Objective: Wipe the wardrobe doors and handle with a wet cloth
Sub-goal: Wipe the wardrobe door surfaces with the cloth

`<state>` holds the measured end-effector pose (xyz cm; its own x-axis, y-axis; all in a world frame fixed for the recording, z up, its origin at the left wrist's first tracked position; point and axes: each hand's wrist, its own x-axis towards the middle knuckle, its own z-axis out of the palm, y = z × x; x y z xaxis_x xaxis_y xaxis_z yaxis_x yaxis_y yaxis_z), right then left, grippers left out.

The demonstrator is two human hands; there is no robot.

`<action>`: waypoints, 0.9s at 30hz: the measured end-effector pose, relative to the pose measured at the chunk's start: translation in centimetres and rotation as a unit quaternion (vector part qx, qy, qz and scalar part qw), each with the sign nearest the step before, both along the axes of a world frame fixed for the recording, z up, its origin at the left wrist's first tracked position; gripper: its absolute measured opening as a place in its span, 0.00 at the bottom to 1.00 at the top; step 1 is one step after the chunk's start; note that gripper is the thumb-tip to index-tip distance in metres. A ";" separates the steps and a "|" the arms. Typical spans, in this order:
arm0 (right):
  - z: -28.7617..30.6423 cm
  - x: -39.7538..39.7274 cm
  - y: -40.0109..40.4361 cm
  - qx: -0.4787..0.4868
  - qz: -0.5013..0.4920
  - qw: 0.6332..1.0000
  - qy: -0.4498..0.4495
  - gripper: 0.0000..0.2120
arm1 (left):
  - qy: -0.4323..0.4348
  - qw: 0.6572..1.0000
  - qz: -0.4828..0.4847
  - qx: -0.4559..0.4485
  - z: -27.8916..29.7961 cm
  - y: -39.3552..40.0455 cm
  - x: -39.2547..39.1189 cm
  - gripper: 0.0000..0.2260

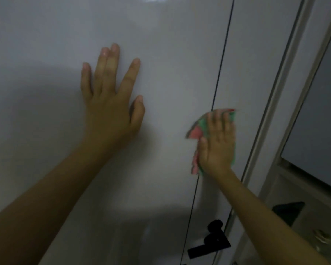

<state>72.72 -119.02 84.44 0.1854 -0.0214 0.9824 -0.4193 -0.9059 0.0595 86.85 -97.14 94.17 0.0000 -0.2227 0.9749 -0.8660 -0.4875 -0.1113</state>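
A glossy white wardrobe door (pixel 161 54) fills most of the view, split from a narrower door (pixel 252 64) by a thin dark gap. My left hand (pixel 111 104) lies flat on the wide door, fingers spread, holding nothing. My right hand (pixel 217 144) presses a pink and green cloth (pixel 196 131) flat over the gap between the doors. The cloth shows above and to the left of my fingers. A black lever handle (pixel 208 243) with a round black lock piece above it sits low on the narrow door, below my right hand.
A pale frame (pixel 281 96) runs diagonally at the right of the doors. Beyond it is a grey panel (pixel 317 121) above a light surface with a dark flat object (pixel 288 211) and a small round knob (pixel 321 236).
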 end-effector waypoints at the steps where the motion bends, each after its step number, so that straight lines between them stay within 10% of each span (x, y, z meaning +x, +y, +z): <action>1: 1.2 0.2 0.0 0.056 0.000 0.997 -0.054 0.25 | 0.005 1.000 0.001 -0.003 -0.1 0.7 0.2 0.25; 5: 3.0 4.8 5.5 0.234 -0.021 0.949 -0.209 0.27 | 0.038 0.999 0.028 -0.008 -1.7 2.7 0.5 0.26; 11: 0.5 3.9 5.6 -0.086 0.001 0.994 0.069 0.26 | 0.100 0.993 0.059 -0.023 -4.3 7.0 1.6 0.27; 17: 5.2 8.4 10.7 0.210 -0.036 0.959 -0.189 0.28 | 0.203 0.975 0.077 -0.052 -6.9 11.5 3.7 0.30; 23: 0.6 10.2 14.5 -0.119 0.031 0.987 0.102 0.24 | 0.224 0.973 0.040 -0.033 -8.0 12.2 4.8 0.30; 27: 1.7 9.0 12.1 -0.022 -0.009 1.000 0.009 0.25 | 0.219 0.974 0.010 -0.058 -8.0 15.6 5.7 0.29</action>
<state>81.73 -106.93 86.16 0.2037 0.0179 0.9789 -0.4346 -0.8943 0.1068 92.51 -81.59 86.14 0.4256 -0.1065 0.8986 -0.8080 -0.4919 0.3243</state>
